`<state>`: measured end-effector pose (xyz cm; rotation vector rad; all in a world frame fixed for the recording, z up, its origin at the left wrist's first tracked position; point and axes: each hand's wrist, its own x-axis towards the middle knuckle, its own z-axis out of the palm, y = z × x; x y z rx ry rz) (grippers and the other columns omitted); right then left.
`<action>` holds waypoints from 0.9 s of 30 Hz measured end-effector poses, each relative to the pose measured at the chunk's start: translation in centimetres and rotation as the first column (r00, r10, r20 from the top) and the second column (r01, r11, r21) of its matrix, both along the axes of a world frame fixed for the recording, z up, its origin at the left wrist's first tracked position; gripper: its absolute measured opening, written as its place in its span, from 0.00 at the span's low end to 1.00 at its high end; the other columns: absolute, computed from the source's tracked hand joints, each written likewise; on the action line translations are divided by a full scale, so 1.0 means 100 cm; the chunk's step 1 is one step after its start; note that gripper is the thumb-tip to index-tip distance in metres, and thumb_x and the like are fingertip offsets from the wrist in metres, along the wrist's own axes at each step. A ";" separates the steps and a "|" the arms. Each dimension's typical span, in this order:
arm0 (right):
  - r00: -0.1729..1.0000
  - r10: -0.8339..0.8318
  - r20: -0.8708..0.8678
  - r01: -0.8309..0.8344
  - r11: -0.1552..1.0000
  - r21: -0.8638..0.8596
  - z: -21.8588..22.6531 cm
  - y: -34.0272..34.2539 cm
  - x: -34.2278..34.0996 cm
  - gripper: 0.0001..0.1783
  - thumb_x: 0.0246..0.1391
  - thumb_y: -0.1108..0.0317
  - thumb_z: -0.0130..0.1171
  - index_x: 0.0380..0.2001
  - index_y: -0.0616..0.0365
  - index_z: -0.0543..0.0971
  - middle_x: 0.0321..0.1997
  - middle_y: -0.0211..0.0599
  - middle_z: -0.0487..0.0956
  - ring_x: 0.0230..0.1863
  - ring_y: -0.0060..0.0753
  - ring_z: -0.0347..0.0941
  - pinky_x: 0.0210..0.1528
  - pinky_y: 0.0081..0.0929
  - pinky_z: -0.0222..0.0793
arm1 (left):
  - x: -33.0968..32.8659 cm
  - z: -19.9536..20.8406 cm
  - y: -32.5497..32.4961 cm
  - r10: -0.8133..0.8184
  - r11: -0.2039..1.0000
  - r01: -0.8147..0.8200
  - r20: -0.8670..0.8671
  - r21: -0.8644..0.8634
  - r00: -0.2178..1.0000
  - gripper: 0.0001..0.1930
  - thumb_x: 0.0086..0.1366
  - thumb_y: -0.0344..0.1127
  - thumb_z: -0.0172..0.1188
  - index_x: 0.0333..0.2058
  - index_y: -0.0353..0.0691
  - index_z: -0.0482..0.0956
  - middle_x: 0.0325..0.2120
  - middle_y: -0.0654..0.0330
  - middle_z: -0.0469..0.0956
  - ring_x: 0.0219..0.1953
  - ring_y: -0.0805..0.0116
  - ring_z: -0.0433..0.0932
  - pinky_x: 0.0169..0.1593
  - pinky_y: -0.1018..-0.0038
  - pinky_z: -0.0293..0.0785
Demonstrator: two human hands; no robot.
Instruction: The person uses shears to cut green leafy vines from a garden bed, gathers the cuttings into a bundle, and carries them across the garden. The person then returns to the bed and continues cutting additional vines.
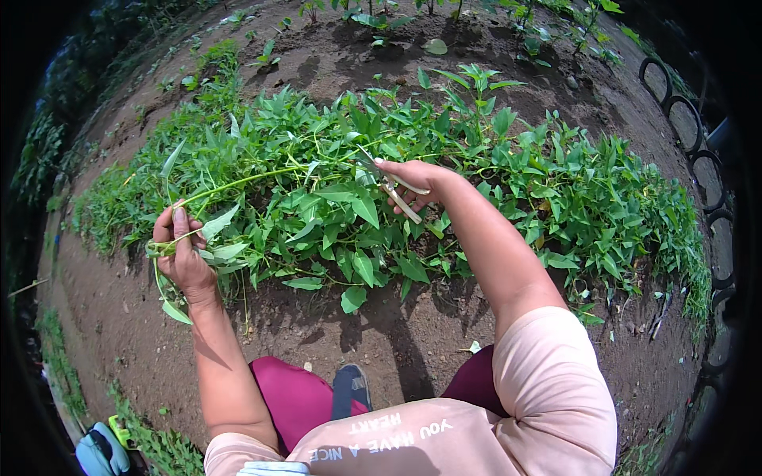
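Note:
Pinched between the thumb and fingers of my left hand [189,258] is a long green leafy stem [252,178]. It stretches right across the top of the plants toward my right hand [414,179], and some of its leaves hang around my left wrist. Pale-handled garden shears [403,205] sit in my right hand, with the handles spread apart. Their blades point up and left into the foliage, close to the far part of the stem. Leaves partly hide the blade tips, so I cannot tell whether they touch the stem. Both hands are over a dense bed of leafy green plants [365,208].
Brown soil [317,333] surrounds the bed, with my shoe [350,390] on the near side. Taller seedlings [381,22] grow beyond it. Black rings [681,119] line the right edge. A light-blue object [101,451] with a yellow-green part lies at the lower left.

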<state>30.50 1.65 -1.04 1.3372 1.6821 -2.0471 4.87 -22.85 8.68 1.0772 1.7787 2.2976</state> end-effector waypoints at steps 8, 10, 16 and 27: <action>0.996 -0.038 0.081 0.023 0.984 0.174 -0.015 0.000 -0.034 0.42 0.47 0.28 0.43 0.39 0.63 0.72 0.29 0.42 0.75 0.29 0.37 0.75 0.31 0.39 0.73 | 0.010 0.003 -0.020 -0.118 0.993 0.116 -0.246 -0.022 0.962 0.07 0.63 0.30 0.52 0.38 0.36 0.76 0.22 0.68 0.71 0.22 0.83 0.65 0.23 0.87 0.57; 0.996 -0.071 0.063 0.058 0.981 0.188 -0.019 0.000 -0.037 0.41 0.46 0.28 0.45 0.37 0.63 0.73 0.24 0.36 0.74 0.22 0.31 0.73 0.26 0.33 0.71 | 0.005 0.002 -0.022 -0.136 0.991 0.130 -0.228 -0.043 0.964 0.07 0.64 0.31 0.52 0.38 0.36 0.76 0.23 0.68 0.71 0.22 0.83 0.65 0.23 0.87 0.57; 0.998 -0.065 0.023 0.054 0.941 0.333 -0.021 -0.005 -0.037 0.42 0.46 0.28 0.46 0.32 0.65 0.75 0.20 0.33 0.72 0.18 0.28 0.71 0.22 0.29 0.68 | -0.028 -0.009 -0.011 0.041 0.998 -0.044 0.063 0.037 0.997 0.07 0.64 0.34 0.53 0.35 0.37 0.74 0.19 0.67 0.70 0.19 0.83 0.64 0.19 0.88 0.58; 0.884 -0.079 -0.460 0.026 0.992 -0.121 0.014 -0.020 -0.008 0.37 0.57 0.36 0.37 0.50 0.63 0.68 0.40 0.43 0.74 0.39 0.36 0.74 0.45 0.37 0.70 | -0.120 -0.010 -0.055 0.397 0.816 -0.530 0.443 0.230 0.804 0.09 0.64 0.36 0.51 0.37 0.36 0.68 0.24 0.58 0.72 0.18 0.74 0.66 0.21 0.79 0.68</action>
